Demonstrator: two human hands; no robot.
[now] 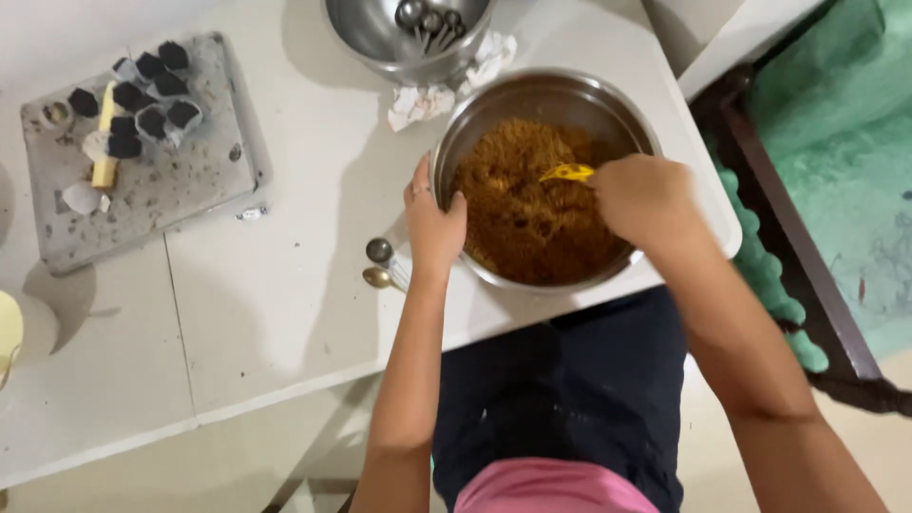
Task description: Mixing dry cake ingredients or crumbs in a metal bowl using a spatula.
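While the left hand [433,226] curls over the near-left rim of the steel mixing bowl [494,114], its fingers [457,211] hooked just inside the wall, the right hand [646,198] is clenched around a yellow utensil [568,173] whose tip sits in the brown crumbly mixture [527,214]. That bowl stands at the near right corner of the white table [285,313], close to the edge; filled as it is, I'd judge it fairly heavy, its smooth metal slippery, best gripped at the rim. The mixture looks loose and dry, soft enough to give way. Behind it a second steel bowl [366,33] holds measuring spoons [427,21], crumpled paper [418,103] between the two. Two more spoons [379,263] lie just left of the wrist. Toward the far left edge, a grey tray [180,190] carries dark paper cups [142,95]
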